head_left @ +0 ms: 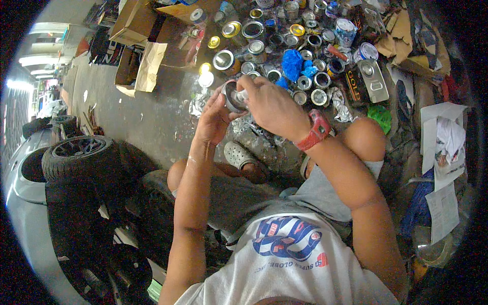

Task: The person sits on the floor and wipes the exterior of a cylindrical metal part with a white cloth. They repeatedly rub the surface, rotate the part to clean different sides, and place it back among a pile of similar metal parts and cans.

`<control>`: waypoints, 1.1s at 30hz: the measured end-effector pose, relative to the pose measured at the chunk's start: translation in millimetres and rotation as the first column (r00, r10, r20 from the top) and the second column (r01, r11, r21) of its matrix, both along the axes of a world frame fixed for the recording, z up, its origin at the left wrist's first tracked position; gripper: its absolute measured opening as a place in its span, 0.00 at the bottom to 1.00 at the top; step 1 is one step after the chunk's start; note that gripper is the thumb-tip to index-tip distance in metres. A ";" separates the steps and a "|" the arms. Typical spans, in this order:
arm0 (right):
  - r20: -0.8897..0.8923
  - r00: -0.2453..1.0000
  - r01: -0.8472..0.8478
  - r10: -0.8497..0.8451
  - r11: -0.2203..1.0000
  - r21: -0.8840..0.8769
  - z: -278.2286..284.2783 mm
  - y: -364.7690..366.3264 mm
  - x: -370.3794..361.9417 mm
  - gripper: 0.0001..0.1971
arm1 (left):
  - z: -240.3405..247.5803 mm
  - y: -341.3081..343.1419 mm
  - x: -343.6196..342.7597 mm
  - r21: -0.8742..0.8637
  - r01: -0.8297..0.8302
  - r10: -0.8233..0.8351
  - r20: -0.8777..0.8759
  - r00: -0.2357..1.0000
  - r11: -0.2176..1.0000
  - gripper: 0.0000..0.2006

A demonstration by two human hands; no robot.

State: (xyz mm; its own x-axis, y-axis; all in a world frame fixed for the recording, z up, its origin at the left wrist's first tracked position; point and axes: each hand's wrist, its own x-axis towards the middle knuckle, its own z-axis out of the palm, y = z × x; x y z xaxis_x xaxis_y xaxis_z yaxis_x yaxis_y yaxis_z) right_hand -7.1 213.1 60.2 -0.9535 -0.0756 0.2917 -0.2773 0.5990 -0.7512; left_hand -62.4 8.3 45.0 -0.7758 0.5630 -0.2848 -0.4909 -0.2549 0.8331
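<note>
My left hand (213, 118) is wrapped round a small open metal can (228, 100), which is tilted so its mouth faces my right hand. Bent at the wrist, my right hand (277, 108) pinches a crumpled whitish wad (243, 95) at the can's rim; whether it is cloth or paper I cannot tell. My right fingers partly cover the can's opening, so its inside is mostly hidden. A red watch (316, 131) is on my right wrist. Just beyond my left hand, a white round lid (206, 79) lies on the floor.
Many open paint cans (252, 29) crowd the floor ahead, with a blue crumpled bag (292, 65) among them. A rectangular tin (372, 80) stands at the right. Cardboard boxes (133, 23) are at the far left, a car tyre (80, 155) at the left. Papers (442, 206) lie at the right.
</note>
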 end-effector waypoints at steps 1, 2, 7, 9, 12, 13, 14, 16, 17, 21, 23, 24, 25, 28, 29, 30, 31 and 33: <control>0.098 0.995 -0.002 0.014 0.992 -0.127 2.3 -0.3 -4.3 0.13 | -1.6 -4.1 1.1 0.025 -0.019 0.019 -0.003 1.000 1.000 0.33; 0.192 0.981 0.020 0.029 0.969 -0.247 4.2 3.2 -9.3 0.12 | -1.9 -4.8 0.8 0.053 -0.025 0.026 -0.006 1.000 0.998 0.33; 0.358 0.923 0.217 0.140 0.581 -0.785 -12.6 19.2 -24.9 0.14 | 1.9 -2.6 -5.7 0.050 -0.062 0.069 -0.160 0.985 0.997 0.35; 0.359 0.888 0.176 0.286 0.509 -0.842 -18.2 18.4 -25.9 0.14 | -5.8 -4.3 -6.9 0.030 -0.053 0.057 -0.185 0.981 0.998 0.35; 0.365 0.847 0.098 0.387 0.560 -0.822 -15.1 14.6 -21.7 0.16 | -1.1 -2.3 -3.1 0.012 -0.043 0.044 -0.145 0.988 0.999 0.34; 0.338 0.868 0.070 0.364 0.584 -0.808 -14.5 10.3 -21.8 0.16 | -2.6 -2.7 -2.4 0.006 -0.041 0.041 -0.146 0.988 0.999 0.34; 0.310 0.888 0.043 0.341 0.608 -0.793 -13.4 7.3 -21.4 0.17 | -4.4 -3.6 -1.8 -0.001 -0.039 0.038 -0.147 0.988 0.999 0.33; 0.277 0.894 0.045 0.353 0.543 -0.838 -11.7 6.9 -17.1 0.16 | -9.7 -6.3 -0.9 0.007 -0.021 0.021 -0.085 0.996 1.000 0.32; 0.263 0.894 0.051 0.362 0.501 -0.864 -12.0 4.8 -14.5 0.16 | -11.1 -7.6 -0.7 0.012 -0.012 0.013 -0.054 0.998 1.000 0.32; 0.304 0.891 -0.085 0.336 0.783 -0.617 -4.1 11.7 -14.7 0.18 | -7.2 -8.8 -0.1 -0.010 -0.008 0.007 -0.047 0.999 1.000 0.32; 0.331 0.917 -0.103 0.224 0.932 -0.346 3.0 14.5 -14.6 0.18 | -7.8 -8.0 1.1 -0.072 -0.009 0.002 -0.089 0.996 0.997 0.32; 0.326 0.932 -0.078 0.158 0.966 -0.246 6.9 12.6 -14.5 0.18 | -8.0 -7.4 1.5 -0.076 -0.010 0.003 -0.092 0.996 0.997 0.31; 0.314 0.945 -0.045 0.089 0.988 -0.145 8.3 10.5 -13.5 0.18 | -6.3 -5.3 2.5 -0.083 -0.009 0.001 -0.093 0.996 0.997 0.31; 0.214 0.977 0.073 0.000 0.940 -0.333 -6.6 3.4 -19.3 0.17 | -0.7 -2.6 4.6 -0.069 -0.004 0.001 -0.041 0.999 0.998 0.30; 0.219 0.974 0.062 0.061 0.855 -0.515 -12.6 2.0 -22.0 0.17 | 0.5 -2.3 4.6 -0.057 -0.004 0.003 -0.015 1.000 0.998 0.29; 0.261 0.951 0.051 0.165 0.750 -0.660 -18.5 4.4 -22.4 0.18 | -0.6 -2.7 3.8 -0.066 -0.007 0.007 0.005 1.000 0.998 0.29; 0.280 0.919 0.052 0.277 0.620 -0.783 -19.2 5.5 -22.8 0.18 | -1.8 -3.7 2.6 -0.074 -0.013 0.015 0.025 1.000 0.997 0.29; 0.279 0.883 0.081 0.377 0.464 -0.882 -21.8 7.7 -25.2 0.17 | -4.3 -4.1 0.5 -0.069 -0.049 0.052 0.048 0.997 0.996 0.29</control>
State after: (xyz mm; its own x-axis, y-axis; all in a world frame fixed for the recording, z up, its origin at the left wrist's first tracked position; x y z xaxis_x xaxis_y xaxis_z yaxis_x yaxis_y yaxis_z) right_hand -32.2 220.8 38.3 -0.9831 -0.1604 -0.0886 0.1503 -0.4289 -0.8907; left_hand -61.9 4.2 40.7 -0.7868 0.5013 -0.3600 -0.5199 -0.2240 0.8243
